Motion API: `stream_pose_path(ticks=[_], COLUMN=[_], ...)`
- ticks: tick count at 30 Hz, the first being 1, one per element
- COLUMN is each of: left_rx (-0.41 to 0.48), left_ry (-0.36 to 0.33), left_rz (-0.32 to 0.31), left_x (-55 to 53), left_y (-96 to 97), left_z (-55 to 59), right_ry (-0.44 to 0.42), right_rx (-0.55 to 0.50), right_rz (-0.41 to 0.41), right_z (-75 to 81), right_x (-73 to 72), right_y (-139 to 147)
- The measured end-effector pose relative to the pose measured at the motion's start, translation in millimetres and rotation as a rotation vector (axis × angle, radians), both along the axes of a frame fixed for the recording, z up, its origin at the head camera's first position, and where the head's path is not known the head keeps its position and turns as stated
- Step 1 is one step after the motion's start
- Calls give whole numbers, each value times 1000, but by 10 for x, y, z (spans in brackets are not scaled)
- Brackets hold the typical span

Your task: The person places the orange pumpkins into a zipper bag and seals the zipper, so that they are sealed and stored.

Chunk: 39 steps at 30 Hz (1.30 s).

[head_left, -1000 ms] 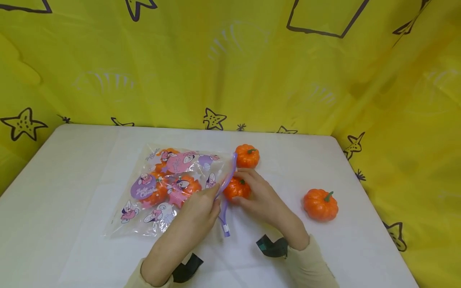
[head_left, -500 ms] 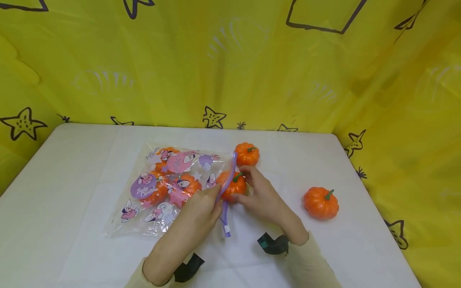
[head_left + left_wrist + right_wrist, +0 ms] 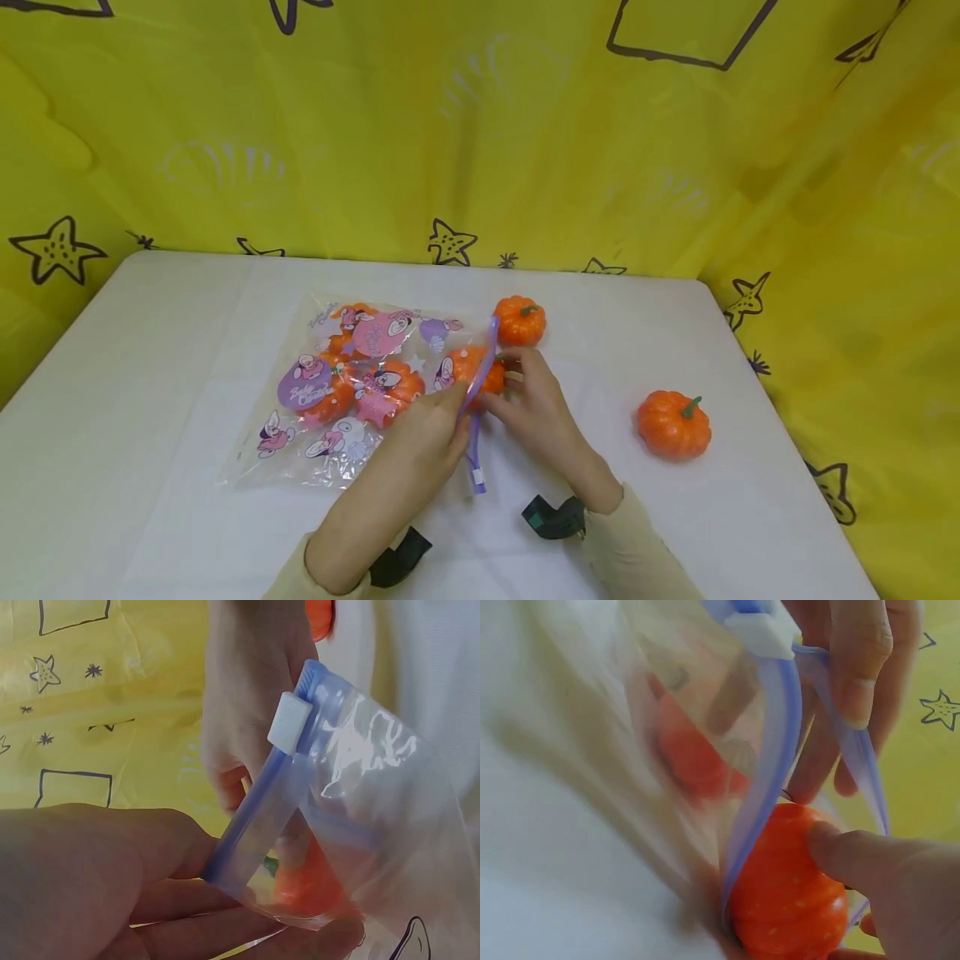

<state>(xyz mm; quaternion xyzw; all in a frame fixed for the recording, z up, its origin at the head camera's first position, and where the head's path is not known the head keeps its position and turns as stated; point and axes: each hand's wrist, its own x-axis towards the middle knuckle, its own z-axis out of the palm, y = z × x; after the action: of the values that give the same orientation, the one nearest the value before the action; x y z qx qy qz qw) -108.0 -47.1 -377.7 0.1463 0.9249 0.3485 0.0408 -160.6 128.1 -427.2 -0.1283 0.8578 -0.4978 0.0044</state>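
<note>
My left hand [image 3: 423, 433] pinches the purple zip edge of a clear printed plastic zip bag [image 3: 285, 462], its mouth facing right. In the right wrist view the mouth is spread apart, with a white slider [image 3: 765, 634] on the zip. My right hand [image 3: 542, 408] grips a small orange toy pumpkin [image 3: 791, 892], the thumb pressed on its side. This pumpkin sits in the mouth, partly behind the film. Several orange pumpkins [image 3: 397, 385] lie deeper in the bag, seen through the print.
One loose orange pumpkin [image 3: 521, 322] lies just beyond the bag's mouth, near its far corner. Another pumpkin [image 3: 673, 425] lies to the right of my right hand. The white table [image 3: 172, 333] is backed by a yellow patterned curtain [image 3: 360, 150].
My right hand has moved the pumpkin leftward, from the bag's edge to partly inside the mouth. My left hand keeps its hold on the edge. The loose pumpkins stay put.
</note>
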Motion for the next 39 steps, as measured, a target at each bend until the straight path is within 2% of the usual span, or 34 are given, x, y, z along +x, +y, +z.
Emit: stream_pose_path(ticks=[4, 7, 10, 15, 21, 31, 39], left_rx=[2, -8, -18, -8, 12, 36, 48], left_ry=[-4, 40, 65, 45, 119, 99, 69], left_rz=[16, 13, 5, 0, -16, -25, -26], left_x=[-5, -7, -6, -5, 15, 22, 29], left_y=[0, 2, 5, 1, -15, -25, -34], left_z=[-5, -16, -18, -2, -2, -8, -4], right_ry=[-70, -109, -88, -39, 2, 56, 160], right_rx=[4, 38, 76, 116, 118, 209, 232], right_rz=[7, 44, 103, 227, 340, 294, 282], right_z=[45, 96, 129, 144, 116, 22, -118], right_x=[-14, -7, 16, 34, 26, 29, -1], right_y=[47, 152, 255, 280, 171, 86, 6])
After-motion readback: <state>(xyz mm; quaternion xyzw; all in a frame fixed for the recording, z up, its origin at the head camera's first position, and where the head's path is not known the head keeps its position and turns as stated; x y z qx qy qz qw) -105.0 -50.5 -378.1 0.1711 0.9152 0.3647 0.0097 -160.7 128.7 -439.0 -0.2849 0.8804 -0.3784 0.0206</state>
